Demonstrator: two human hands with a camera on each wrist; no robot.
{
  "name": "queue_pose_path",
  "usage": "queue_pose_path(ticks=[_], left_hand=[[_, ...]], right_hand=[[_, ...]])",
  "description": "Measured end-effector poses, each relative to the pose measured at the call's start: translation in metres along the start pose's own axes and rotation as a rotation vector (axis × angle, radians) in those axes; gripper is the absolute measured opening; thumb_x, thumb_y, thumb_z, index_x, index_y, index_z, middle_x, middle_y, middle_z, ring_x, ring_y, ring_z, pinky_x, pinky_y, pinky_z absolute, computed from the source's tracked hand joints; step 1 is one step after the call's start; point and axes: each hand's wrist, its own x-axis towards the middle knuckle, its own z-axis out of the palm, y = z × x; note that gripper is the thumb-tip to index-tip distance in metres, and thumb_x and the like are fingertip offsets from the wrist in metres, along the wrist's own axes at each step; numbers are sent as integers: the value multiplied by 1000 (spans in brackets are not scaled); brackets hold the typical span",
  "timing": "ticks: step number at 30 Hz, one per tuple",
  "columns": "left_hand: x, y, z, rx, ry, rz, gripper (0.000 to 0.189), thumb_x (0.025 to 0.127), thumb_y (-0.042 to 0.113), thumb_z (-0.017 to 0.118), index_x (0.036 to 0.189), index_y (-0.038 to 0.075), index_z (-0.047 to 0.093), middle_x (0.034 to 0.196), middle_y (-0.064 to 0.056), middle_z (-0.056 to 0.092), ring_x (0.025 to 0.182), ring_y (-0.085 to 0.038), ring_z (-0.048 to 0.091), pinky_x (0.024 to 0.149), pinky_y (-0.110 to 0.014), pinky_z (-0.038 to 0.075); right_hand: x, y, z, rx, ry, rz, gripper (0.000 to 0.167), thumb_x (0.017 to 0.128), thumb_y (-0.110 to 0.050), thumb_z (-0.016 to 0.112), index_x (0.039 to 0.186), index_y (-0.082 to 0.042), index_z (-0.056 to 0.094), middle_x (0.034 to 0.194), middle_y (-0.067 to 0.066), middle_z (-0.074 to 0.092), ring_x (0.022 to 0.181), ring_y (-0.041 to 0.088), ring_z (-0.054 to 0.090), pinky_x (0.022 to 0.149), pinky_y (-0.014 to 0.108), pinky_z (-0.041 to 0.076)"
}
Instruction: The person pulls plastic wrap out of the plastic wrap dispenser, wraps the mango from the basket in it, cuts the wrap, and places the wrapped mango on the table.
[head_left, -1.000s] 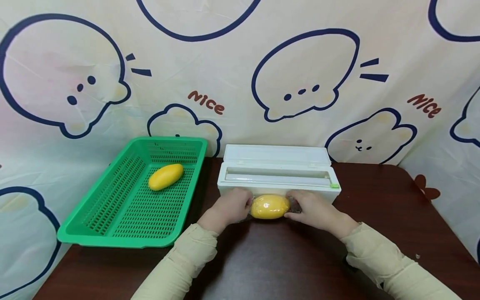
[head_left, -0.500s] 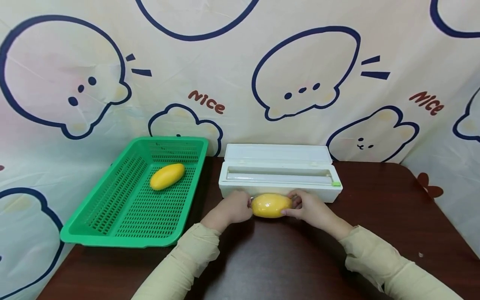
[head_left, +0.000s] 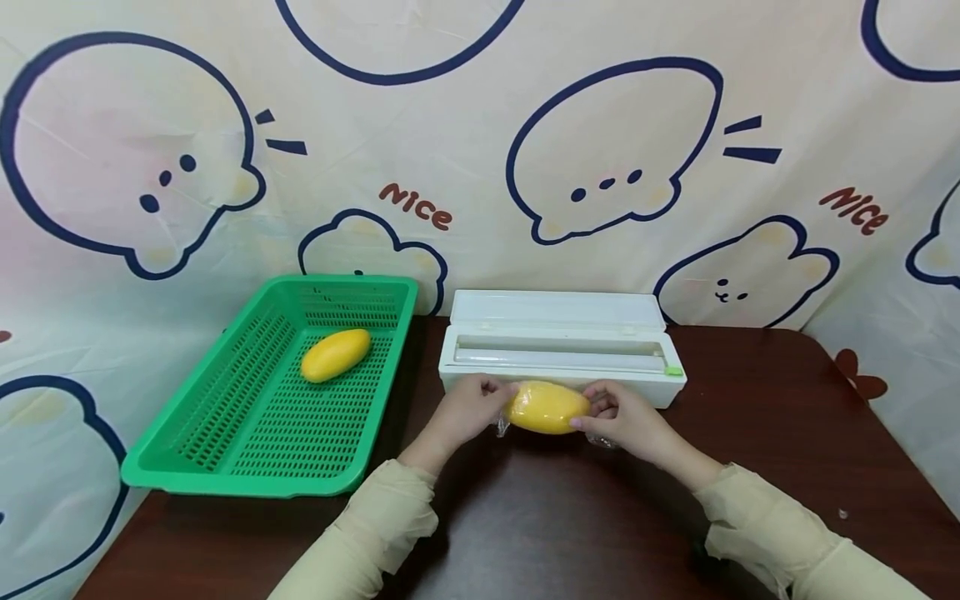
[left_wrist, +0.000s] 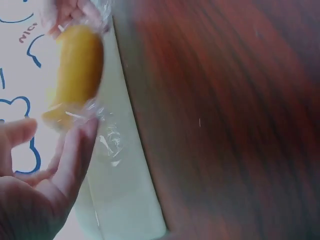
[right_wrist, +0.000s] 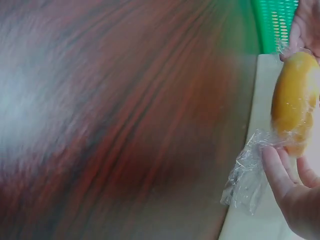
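Clear cling film wraps a yellow mango, held in front of the white cling film dispenser. At its left end my left hand grips it between thumb and fingers. My right hand holds the other end, thumb on the near side and fingers behind. Crumpled film hangs loose below the right thumb. More loose film hangs by the left thumb in the left wrist view. The mango's underside is hidden in the head view.
A green plastic basket stands on the left with an unwrapped yellow mango in it. The dispenser's lid is raised and a film roll shows inside. Behind the dark wooden table hangs a printed cloth.
The wrapped mango has shifted slightly right and up, tilting a little. The left hand has turned, bringing its thumb and fingers onto the mango's top left. Loose film now shows below both ends.
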Motion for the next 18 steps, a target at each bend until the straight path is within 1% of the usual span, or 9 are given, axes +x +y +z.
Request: queue_pose_path(ticks=[3,5,7,9,13,16,18], left_hand=[[-3,3,6,-201,35,-39,35,104,26,61,107,-8,61,107,-18,64,84,-20,64,77,-33,59],[-4,5,12,-332,30,-69,36,106,27,59,112,-9,53,116,-21,58,87,-22,63,80,-37,60],[-5,7,16,-419,15,-93,40,107,29,56,117,-8,46,119,-23,54,89,-23,62,82,-39,60],[-5,9,19,-478,-1,-119,43,108,33,53,120,-6,41,121,-24,51,90,-25,63,83,-40,59],[-5,11,23,-567,-8,-161,48,109,37,50,127,-6,36,127,-26,47,101,-28,63,89,-39,57],[-5,11,24,-643,1,-187,48,110,35,48,133,-5,33,132,-27,45,106,-29,61,93,-40,55],[-6,10,25,-690,10,-196,48,110,33,47,136,-5,32,133,-27,45,108,-29,61,95,-41,54]], right_hand=[[-3,-6,-2,49,24,3,43,90,-14,81,118,8,56,98,13,66,84,21,65,72,25,54],[-6,-10,-2,94,34,15,42,90,-14,80,118,7,56,98,13,65,84,21,64,73,25,54],[-7,-13,-2,127,40,19,43,90,-14,80,118,8,56,98,13,65,84,22,64,73,25,54],[-9,-17,-2,159,43,27,44,91,-15,80,120,8,55,99,13,64,85,22,63,73,25,54],[-13,-25,-3,210,68,45,49,92,-14,79,127,6,51,104,14,63,87,22,64,74,27,55],[-15,-29,-4,232,111,53,53,92,-14,78,131,5,49,113,18,64,97,25,65,80,26,56],[-16,-31,-5,223,146,59,53,92,-15,78,132,4,49,120,19,65,105,27,65,84,24,55]])
